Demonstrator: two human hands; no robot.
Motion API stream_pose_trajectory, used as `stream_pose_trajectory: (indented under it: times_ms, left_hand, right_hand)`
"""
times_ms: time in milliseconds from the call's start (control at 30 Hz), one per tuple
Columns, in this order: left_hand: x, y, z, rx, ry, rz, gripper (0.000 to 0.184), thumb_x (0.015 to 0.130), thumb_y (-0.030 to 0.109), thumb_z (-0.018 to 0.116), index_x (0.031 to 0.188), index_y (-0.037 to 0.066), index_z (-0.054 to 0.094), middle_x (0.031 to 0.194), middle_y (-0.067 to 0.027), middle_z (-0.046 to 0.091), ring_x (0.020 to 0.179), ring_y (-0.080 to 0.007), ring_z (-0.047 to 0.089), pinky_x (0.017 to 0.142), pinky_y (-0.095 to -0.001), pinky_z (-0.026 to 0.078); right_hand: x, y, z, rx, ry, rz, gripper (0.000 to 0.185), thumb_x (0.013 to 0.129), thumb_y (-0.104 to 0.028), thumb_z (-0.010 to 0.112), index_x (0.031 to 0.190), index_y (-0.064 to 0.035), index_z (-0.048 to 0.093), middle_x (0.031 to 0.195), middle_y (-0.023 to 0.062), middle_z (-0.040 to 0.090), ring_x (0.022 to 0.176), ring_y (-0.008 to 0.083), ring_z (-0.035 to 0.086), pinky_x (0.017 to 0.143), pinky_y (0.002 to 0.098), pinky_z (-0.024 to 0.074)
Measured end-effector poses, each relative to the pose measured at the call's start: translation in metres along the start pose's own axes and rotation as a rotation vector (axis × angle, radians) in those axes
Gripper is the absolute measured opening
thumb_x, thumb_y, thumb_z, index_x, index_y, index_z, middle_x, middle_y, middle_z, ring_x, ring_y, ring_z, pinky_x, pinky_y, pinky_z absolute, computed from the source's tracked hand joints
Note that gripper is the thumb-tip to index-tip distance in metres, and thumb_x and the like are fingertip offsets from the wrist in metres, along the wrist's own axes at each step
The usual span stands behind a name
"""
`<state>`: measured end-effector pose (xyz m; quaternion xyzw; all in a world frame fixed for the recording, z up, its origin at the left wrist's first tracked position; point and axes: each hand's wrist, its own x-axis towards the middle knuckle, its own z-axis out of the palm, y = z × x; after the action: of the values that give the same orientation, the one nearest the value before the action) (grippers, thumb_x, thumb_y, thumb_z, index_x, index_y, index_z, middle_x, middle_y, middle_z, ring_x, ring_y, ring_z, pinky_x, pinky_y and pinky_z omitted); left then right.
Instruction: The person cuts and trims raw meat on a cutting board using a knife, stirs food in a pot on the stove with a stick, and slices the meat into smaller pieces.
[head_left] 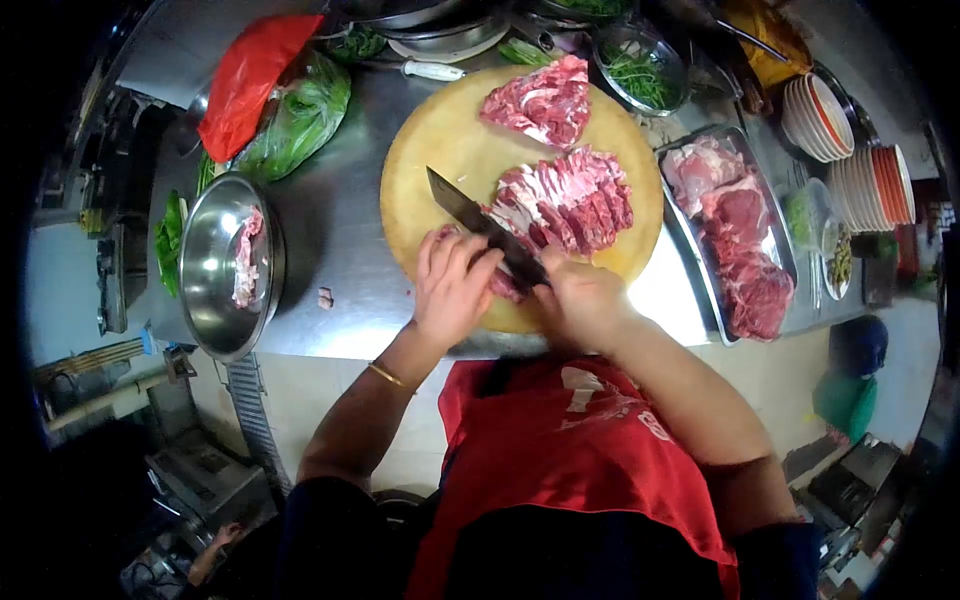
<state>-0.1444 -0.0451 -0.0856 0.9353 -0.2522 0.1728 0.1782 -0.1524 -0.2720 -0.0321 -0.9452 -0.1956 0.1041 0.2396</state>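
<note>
A round yellowish cutting board lies on the metal counter. My right hand is closed round the handle end of a dark, broad-bladed kitchen knife, whose blade points up and left across the board. Curled fingers of my left hand press on a piece of raw meat right beside the blade; much of that piece is hidden by the hand and knife. Just beyond the blade, sliced raw meat lies in overlapping rows. A larger uncut chunk of meat rests near the board's far edge.
To the left stands a steel bowl with meat scraps, near bagged greens and a red plastic bag. On the right are a metal tray of meat chunks, stacked bowls and a bowl of chopped greens. A white-handled tool lies behind the board.
</note>
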Motion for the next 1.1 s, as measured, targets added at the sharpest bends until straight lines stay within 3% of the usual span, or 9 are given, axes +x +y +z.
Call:
stream_pose_trajectory:
  times_ms: [133,267,333,467,733,833,900,1067,1100]
  left_hand:
    - [0.017,-0.019,-0.001,-0.090,-0.091,0.089,0.024,0.069,0.016,0.075,0.093,0.014,0.070,0.093,-0.0026,0.064,0.098,-0.0267,0.060,0.100,-0.0425,0.041]
    - [0.009,-0.026,-0.008,-0.506,0.146,-0.325,0.011,0.086,0.015,0.070,0.095,0.010,0.069,0.086,-0.0043,0.068,0.076,-0.0243,0.063,0.070,-0.0353,0.052]
    - [-0.003,-0.024,-0.012,-1.445,-0.166,-0.980,0.018,0.092,0.018,0.067,0.107,0.008,0.066,0.089,-0.0027,0.067,0.075,-0.0167,0.062,0.060,-0.0289,0.050]
    - [-0.011,-0.011,-0.035,-1.858,-0.297,-1.145,0.036,0.095,0.015,0.060,0.129,0.004,0.056,0.103,-0.0034,0.067,0.079,-0.0097,0.062,0.062,-0.0237,0.053]
    - [-0.038,-0.026,-0.039,-1.488,-0.313,-1.272,0.031,0.095,0.019,0.063,0.122,0.005,0.058,0.096,-0.0037,0.065,0.073,-0.0119,0.062,0.057,-0.0267,0.054]
    - [-0.036,-0.025,-0.058,-1.801,-0.290,-1.395,0.034,0.095,0.017,0.063,0.127,0.006,0.056,0.105,-0.0024,0.064,0.087,-0.0143,0.064,0.070,-0.0328,0.057]
    - [-0.026,-0.023,-0.071,-1.972,-0.144,-1.465,0.040,0.093,0.014,0.066,0.130,0.009,0.055,0.115,-0.0006,0.063,0.102,-0.0170,0.061,0.088,-0.0409,0.053]
    - [0.005,-0.033,-0.067,-1.865,0.006,-1.104,0.051,0.085,0.004,0.070,0.133,0.013,0.055,0.121,-0.0049,0.063,0.115,-0.0207,0.058,0.101,-0.0441,0.045]
    - [0.006,-0.046,-0.050,-1.189,0.066,-0.557,0.055,0.082,0.003,0.071,0.134,0.013,0.054,0.121,-0.0074,0.063,0.116,-0.0236,0.058,0.103,-0.0444,0.044]
  right_hand:
    - [-0.012,0.025,-0.016,0.105,-0.033,0.192,0.034,0.094,-0.020,0.059,0.119,-0.0041,0.043,0.089,0.0255,0.065,0.087,0.0445,0.064,0.076,0.0497,0.0503]
    - [-0.006,0.019,-0.013,0.117,-0.040,0.286,0.035,0.094,-0.020,0.059,0.120,-0.0032,0.043,0.091,0.0266,0.065,0.090,0.0454,0.063,0.079,0.0508,0.0493]
    - [-0.004,0.019,-0.013,0.029,0.020,0.227,0.032,0.091,-0.023,0.060,0.111,-0.0007,0.047,0.084,0.0237,0.066,0.082,0.0432,0.065,0.077,0.0511,0.0507]
    - [-0.006,0.020,-0.016,0.102,0.028,0.258,0.031,0.092,-0.022,0.060,0.111,-0.0011,0.048,0.083,0.0248,0.065,0.082,0.0425,0.065,0.075,0.0512,0.0500]
    - [-0.052,-0.049,-0.071,0.365,0.252,0.210,0.036,0.088,-0.013,0.064,0.119,-0.0017,0.047,0.075,0.0223,0.064,0.069,0.0416,0.065,0.062,0.0483,0.0503]
    - [-0.075,-0.003,-0.019,0.006,-0.116,0.277,0.035,0.088,-0.016,0.063,0.117,-0.0019,0.049,0.077,0.0222,0.065,0.073,0.0422,0.065,0.065,0.0488,0.0514]
    - [-0.068,0.005,-0.033,0.037,-0.111,0.288,0.033,0.089,-0.018,0.063,0.115,-0.0021,0.049,0.078,0.0224,0.065,0.076,0.0423,0.065,0.067,0.0494,0.0513]
    - [-0.063,0.007,-0.033,0.121,-0.099,0.359,0.028,0.091,-0.021,0.061,0.111,-0.0048,0.051,0.080,0.0225,0.065,0.080,0.0430,0.064,0.072,0.0515,0.0501]
    - [-0.062,0.007,-0.031,0.125,-0.103,0.361,0.028,0.091,-0.021,0.061,0.111,-0.0048,0.051,0.080,0.0225,0.065,0.080,0.0430,0.064,0.072,0.0515,0.0501]
